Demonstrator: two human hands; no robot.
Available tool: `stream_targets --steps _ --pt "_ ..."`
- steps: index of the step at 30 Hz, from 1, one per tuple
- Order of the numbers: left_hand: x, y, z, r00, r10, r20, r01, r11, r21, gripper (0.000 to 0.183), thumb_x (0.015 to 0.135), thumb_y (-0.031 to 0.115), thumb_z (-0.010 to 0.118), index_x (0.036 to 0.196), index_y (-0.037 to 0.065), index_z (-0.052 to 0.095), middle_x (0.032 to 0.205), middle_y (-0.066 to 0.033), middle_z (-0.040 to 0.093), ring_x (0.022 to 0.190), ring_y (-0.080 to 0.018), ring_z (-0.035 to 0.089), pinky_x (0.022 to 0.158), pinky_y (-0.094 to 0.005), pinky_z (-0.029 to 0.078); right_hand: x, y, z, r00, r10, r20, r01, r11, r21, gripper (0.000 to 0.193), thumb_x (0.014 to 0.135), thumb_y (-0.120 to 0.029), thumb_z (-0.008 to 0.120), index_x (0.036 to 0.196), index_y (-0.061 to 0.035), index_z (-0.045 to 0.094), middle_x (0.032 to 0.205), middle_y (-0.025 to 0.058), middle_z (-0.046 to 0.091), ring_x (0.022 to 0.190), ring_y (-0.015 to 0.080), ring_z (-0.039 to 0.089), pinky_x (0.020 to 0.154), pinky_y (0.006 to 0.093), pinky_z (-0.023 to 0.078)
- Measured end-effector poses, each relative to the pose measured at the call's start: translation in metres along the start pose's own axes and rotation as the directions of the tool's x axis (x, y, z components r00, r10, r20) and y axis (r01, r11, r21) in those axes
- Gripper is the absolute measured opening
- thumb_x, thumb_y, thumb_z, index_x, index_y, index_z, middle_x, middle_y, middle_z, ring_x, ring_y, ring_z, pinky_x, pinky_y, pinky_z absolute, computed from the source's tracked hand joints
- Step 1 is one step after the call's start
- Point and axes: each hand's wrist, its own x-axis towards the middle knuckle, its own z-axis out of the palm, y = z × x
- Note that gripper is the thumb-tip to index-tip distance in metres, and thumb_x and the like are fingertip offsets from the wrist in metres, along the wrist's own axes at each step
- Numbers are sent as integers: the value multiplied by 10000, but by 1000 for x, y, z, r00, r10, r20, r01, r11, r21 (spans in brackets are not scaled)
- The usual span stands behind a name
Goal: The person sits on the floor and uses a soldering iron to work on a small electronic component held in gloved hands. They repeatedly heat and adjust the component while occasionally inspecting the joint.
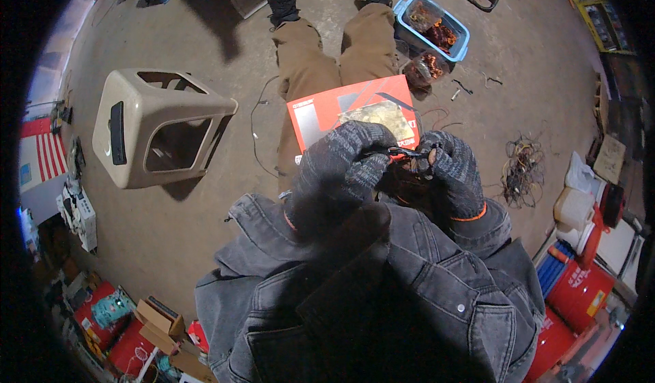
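Both my hands wear grey knit gloves and meet above my lap, fingers closed. My left hand (349,152) and my right hand (453,171) grip a thin dark piece (408,152) stretched between them. It looks like a short length of cable, with a trace of red at its left end; the fingers hide its ends. Across my legs, just beyond the hands, lies a red and grey cardboard box (314,120). A worn, yellowish flat patch (379,115) shows on its top. Thin reddish wires (443,118) trail beside the box's right edge.
At the far right a blue basket (465,42) holds dark and copper-coloured scraps. Beside it sits a clear container (424,69) with copper-coloured bits. A tangle of wires (524,168) lies on the right floor. A beige stool (147,127) is tipped over at left; near it runs a thin wire (254,127).
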Motion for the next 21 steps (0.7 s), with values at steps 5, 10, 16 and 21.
stream_targets --steps 5,10,16,21 --pt "-1 -6 -3 947 320 20 -306 882 358 190 747 66 684 929 19 657 952 -152 666 871 -326 657 771 -399 534 1 0 2 999 -50 -3 50 996 -80 249 888 -282 637 892 -33 628 737 -6 585 667 84 505 608 246 424" --pt "-4 -8 1 975 222 11 -209 898 387 189 758 98 659 934 33 675 991 -179 667 906 -358 651 775 -425 535 -3 -3 7 998 57 19 -58 997 41 253 899 -286 610 849 -39 601 702 -7 549 610 80 465 557 243 379" --pt "-6 -12 11 982 189 -20 -172 925 339 170 769 65 635 930 19 660 965 -190 657 903 -360 647 794 -409 526 -3 -4 7 976 164 141 -200 931 304 220 928 -236 556 814 -48 547 635 -28 429 552 72 356 508 244 318" --pt "-7 -18 9 976 215 -20 -210 965 155 170 764 15 640 933 -5 626 913 -162 631 861 -342 637 772 -393 518 -4 5 10 994 16 107 -28 993 111 210 953 -218 526 804 -71 530 632 -35 400 547 61 336 487 231 295"
